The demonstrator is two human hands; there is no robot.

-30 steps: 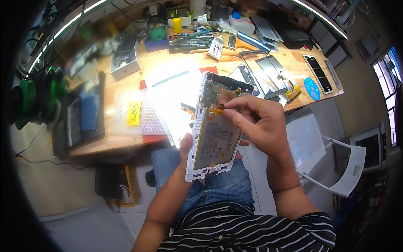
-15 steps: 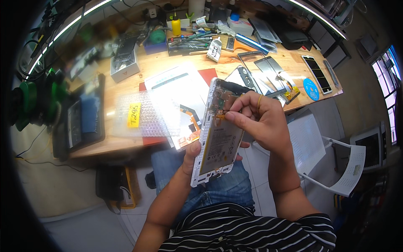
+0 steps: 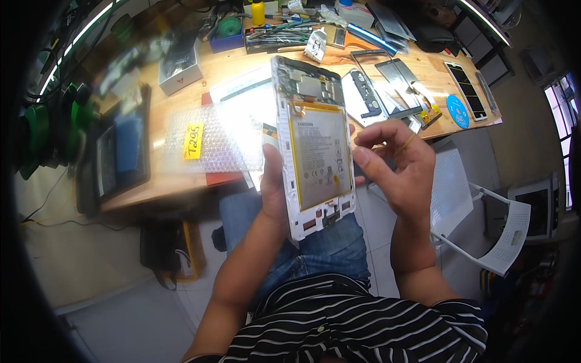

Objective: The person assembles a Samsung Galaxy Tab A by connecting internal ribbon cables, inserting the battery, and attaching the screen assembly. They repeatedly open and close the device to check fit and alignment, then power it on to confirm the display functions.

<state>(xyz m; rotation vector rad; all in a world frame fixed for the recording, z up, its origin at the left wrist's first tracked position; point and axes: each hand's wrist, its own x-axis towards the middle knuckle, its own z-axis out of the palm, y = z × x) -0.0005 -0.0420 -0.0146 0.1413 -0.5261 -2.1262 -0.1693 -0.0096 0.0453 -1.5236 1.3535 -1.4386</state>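
Note:
I hold an opened tablet (image 3: 293, 199) upright above my lap, its white frame tilted and its insides facing me. A large silver-grey battery (image 3: 318, 142) with yellow edges fills most of it. Above the battery lies the circuit board (image 3: 310, 85), and below it a small connector part (image 3: 331, 215). My left hand (image 3: 275, 184) grips the tablet by the lower left side, thumb in front and fingertips showing past the right edge. Just off that right edge, my right hand (image 3: 402, 166) hovers with bent fingers, thumb and forefinger apart, nothing visible between them.
On the wooden bench (image 3: 145, 187) lie bubble wrap (image 3: 227, 151) with a yellow label (image 3: 193, 140), a dark tablet (image 3: 124, 151), and loose screens (image 3: 399, 78). Small tools (image 3: 278, 39) and a white box (image 3: 181, 75) are farther back. A white chair (image 3: 451, 187) stands at right.
My right hand has come away from the circuit board toward the right. The tablet has turned to face me more and moved up in view. My head view has shifted slightly.

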